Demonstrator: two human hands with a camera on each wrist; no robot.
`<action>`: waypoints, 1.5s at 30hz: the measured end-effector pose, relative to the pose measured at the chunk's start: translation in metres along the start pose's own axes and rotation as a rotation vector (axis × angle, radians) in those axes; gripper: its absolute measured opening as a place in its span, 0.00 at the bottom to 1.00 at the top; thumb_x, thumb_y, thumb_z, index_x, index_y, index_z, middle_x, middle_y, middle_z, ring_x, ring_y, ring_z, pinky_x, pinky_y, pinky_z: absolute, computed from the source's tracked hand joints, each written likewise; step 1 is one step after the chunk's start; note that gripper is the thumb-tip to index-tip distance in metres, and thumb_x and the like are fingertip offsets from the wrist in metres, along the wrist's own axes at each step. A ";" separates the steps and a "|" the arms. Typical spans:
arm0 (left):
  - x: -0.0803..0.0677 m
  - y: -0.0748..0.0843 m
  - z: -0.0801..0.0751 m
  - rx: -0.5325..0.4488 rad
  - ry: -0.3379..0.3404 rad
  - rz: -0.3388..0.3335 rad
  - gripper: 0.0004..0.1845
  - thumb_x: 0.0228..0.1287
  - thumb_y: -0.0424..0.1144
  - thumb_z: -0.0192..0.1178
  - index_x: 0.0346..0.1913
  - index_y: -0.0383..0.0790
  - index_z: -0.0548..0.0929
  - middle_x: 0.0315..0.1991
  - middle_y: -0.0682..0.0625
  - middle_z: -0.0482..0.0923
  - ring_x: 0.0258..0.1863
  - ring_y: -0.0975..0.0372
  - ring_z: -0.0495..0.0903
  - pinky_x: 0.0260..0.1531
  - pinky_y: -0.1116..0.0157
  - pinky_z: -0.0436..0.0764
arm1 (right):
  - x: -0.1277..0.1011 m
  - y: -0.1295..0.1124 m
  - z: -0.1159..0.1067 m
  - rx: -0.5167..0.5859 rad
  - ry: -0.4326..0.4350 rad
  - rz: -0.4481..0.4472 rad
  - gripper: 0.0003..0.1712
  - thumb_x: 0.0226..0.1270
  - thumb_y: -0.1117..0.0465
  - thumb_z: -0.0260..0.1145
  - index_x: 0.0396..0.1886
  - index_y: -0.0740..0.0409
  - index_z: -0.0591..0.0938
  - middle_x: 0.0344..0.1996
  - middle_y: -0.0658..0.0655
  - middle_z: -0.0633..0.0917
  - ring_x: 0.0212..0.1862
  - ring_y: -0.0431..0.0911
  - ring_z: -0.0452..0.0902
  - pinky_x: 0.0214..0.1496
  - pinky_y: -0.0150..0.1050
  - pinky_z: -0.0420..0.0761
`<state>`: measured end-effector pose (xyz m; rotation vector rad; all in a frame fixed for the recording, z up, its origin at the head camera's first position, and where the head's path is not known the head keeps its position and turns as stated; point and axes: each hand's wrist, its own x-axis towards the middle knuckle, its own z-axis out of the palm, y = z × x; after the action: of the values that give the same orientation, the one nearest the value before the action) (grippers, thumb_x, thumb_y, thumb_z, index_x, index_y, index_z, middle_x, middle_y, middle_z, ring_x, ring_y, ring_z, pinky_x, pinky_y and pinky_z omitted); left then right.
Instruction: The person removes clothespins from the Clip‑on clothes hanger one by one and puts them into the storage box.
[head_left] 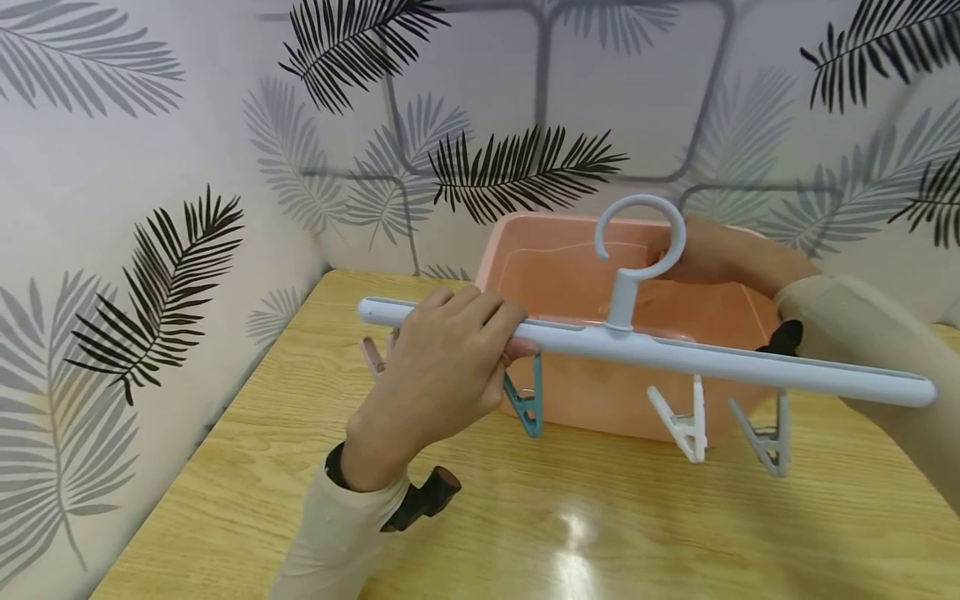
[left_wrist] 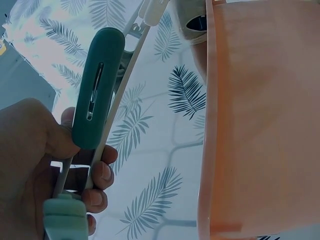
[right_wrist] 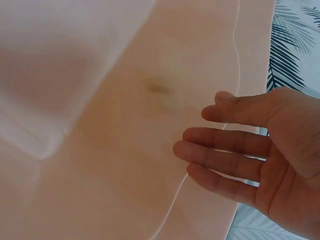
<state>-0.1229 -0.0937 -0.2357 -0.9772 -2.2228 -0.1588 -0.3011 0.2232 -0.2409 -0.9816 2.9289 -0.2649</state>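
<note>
My left hand [head_left: 442, 367] grips the left part of a pale blue clip hanger's bar [head_left: 675, 354] and holds it level above the table, in front of a pink basin [head_left: 525, 250]. Under the bar hang a teal clip [head_left: 525, 402], a white clip [head_left: 686, 421] and a grey clip [head_left: 768, 433]; a pink clip [head_left: 372, 354] peeks out behind my left hand. In the left wrist view my fingers [left_wrist: 97, 177] curl round the bar beside the teal clip [left_wrist: 97, 95]. My right hand [right_wrist: 235, 150] is inside the basin [right_wrist: 125, 125], fingers straight, holding nothing.
The basin stands at the back of a glossy wooden table [head_left: 600, 533]. Walls with a palm-leaf pattern [head_left: 150, 275] close in on the left and behind. The hanger's hook [head_left: 641, 237] rises in front of the basin.
</note>
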 end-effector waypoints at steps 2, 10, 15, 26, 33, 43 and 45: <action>0.001 0.001 0.000 -0.001 0.000 0.001 0.11 0.69 0.43 0.57 0.32 0.40 0.76 0.27 0.52 0.75 0.27 0.59 0.73 0.29 0.64 0.67 | -0.002 0.001 0.000 -0.013 -0.010 0.014 0.04 0.61 0.60 0.69 0.31 0.55 0.83 0.25 0.50 0.80 0.26 0.44 0.70 0.31 0.42 0.71; 0.003 0.002 0.003 0.010 -0.009 0.008 0.11 0.69 0.44 0.58 0.33 0.40 0.77 0.28 0.51 0.76 0.29 0.59 0.74 0.30 0.63 0.69 | -0.009 0.007 -0.004 -0.042 0.062 -0.041 0.02 0.59 0.66 0.69 0.32 0.60 0.84 0.26 0.53 0.84 0.26 0.47 0.76 0.34 0.46 0.76; 0.004 0.003 0.003 0.016 -0.006 0.009 0.11 0.69 0.45 0.58 0.33 0.40 0.77 0.28 0.51 0.76 0.28 0.59 0.74 0.29 0.63 0.68 | -0.013 0.011 -0.021 -0.062 0.116 -0.065 0.06 0.57 0.70 0.67 0.36 0.64 0.84 0.30 0.60 0.86 0.35 0.56 0.82 0.40 0.53 0.80; 0.005 0.004 0.004 0.008 0.005 0.013 0.11 0.69 0.44 0.58 0.33 0.39 0.77 0.27 0.51 0.76 0.27 0.59 0.73 0.27 0.64 0.67 | -0.028 0.006 -0.054 -0.060 0.116 -0.002 0.11 0.63 0.69 0.63 0.46 0.63 0.83 0.32 0.59 0.87 0.34 0.49 0.84 0.31 0.38 0.77; 0.005 0.004 0.005 -0.001 -0.001 0.010 0.11 0.69 0.44 0.58 0.33 0.40 0.77 0.28 0.51 0.76 0.29 0.59 0.75 0.28 0.64 0.68 | -0.044 0.007 -0.065 -0.110 0.153 0.005 0.09 0.66 0.67 0.63 0.44 0.63 0.82 0.30 0.57 0.87 0.33 0.49 0.84 0.34 0.42 0.79; 0.006 0.004 0.006 -0.012 -0.002 0.001 0.10 0.69 0.42 0.57 0.34 0.39 0.77 0.28 0.51 0.76 0.29 0.59 0.75 0.28 0.64 0.67 | -0.080 0.005 -0.075 -0.161 0.246 0.013 0.11 0.69 0.67 0.60 0.48 0.65 0.81 0.33 0.61 0.87 0.33 0.52 0.85 0.32 0.46 0.82; 0.006 0.004 0.006 -0.013 0.001 0.002 0.09 0.69 0.42 0.57 0.33 0.39 0.77 0.28 0.51 0.76 0.28 0.59 0.75 0.28 0.64 0.67 | -0.088 0.004 -0.075 -0.175 0.263 0.016 0.11 0.68 0.68 0.61 0.48 0.65 0.81 0.34 0.62 0.87 0.32 0.52 0.85 0.29 0.44 0.81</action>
<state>-0.1266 -0.0851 -0.2373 -0.9858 -2.2227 -0.1732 -0.2404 0.2905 -0.1689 -1.0149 3.2447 -0.1484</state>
